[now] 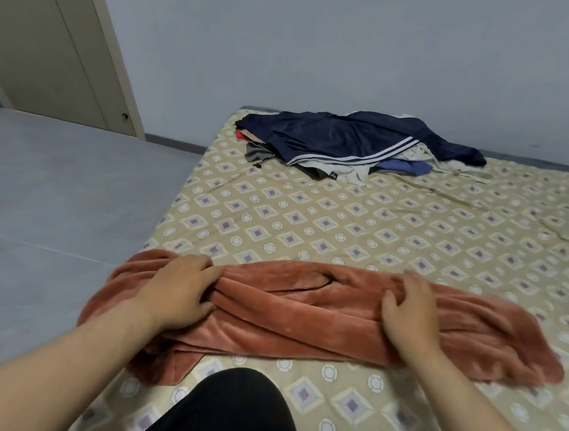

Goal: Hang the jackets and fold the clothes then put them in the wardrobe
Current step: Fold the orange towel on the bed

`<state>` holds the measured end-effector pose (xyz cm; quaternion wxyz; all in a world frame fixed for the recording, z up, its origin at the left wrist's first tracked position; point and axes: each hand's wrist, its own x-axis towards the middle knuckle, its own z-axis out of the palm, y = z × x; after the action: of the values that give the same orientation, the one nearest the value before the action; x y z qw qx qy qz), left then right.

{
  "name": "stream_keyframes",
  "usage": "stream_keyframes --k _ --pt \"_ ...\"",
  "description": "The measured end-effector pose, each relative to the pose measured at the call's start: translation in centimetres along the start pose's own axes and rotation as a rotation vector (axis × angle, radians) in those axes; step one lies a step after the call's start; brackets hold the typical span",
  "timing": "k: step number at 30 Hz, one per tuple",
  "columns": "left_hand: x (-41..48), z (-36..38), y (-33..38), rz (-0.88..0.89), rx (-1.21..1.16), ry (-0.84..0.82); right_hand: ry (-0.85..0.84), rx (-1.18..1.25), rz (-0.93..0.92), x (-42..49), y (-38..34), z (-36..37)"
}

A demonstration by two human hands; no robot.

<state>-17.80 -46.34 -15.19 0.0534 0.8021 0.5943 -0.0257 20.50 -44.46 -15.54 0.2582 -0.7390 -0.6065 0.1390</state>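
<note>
A rust-orange fleece garment [301,316] lies bunched in a long band across the near part of the bed. My left hand [180,288] grips its folds near the left end, fingers curled into the fabric. My right hand [409,305] rests on the right half, fingers spread and bent onto the cloth, thumb pressing a fold. A pile of clothes [344,148] sits at the far end of the bed, with a navy jacket with white stripes [317,135] on top.
The bed sheet [378,230] is beige with a diamond pattern. Grey floor [54,195] runs along the left side. A beige door [50,40] stands at the far left, a pale wall behind the bed. My knee in black trousers [234,413] rests on the near edge.
</note>
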Motion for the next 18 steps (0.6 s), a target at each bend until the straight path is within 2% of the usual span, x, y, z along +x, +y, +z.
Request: stream_keyframes --k 2,5,8,11,14,16,18 --pt "-0.8 0.0 -0.4 -0.102 -0.122 0.015 -0.224 0.112 -0.281 -1.8 -5.4 3.1" --pt "-2.9 -0.4 -2.2 -0.232 -0.211 0.043 -0.478 0.093 -0.6 -4.1 -12.4 6.7" --pt "-6.6 -0.3 -4.8 -0.432 -0.423 0.048 -0.668 0.047 -0.677 -6.0 -18.7 10.0" --pt "-10.0 0.3 -6.9 -0.858 -0.727 0.043 -0.693 -0.06 -0.628 -8.4 -23.2 13.4" --pt "-12.7 1.8 -6.5 -1.127 -1.306 0.105 -0.623 -0.193 -0.58 -11.9 -24.7 16.1" --pt "-13.5 3.0 -5.5 -1.177 -1.585 0.117 -0.55 -0.2 -0.635 -12.9 -24.2 17.3" --pt "-13.7 4.2 -4.6 -1.091 -1.62 0.025 -0.53 -0.053 -0.625 -12.4 -23.6 17.6"
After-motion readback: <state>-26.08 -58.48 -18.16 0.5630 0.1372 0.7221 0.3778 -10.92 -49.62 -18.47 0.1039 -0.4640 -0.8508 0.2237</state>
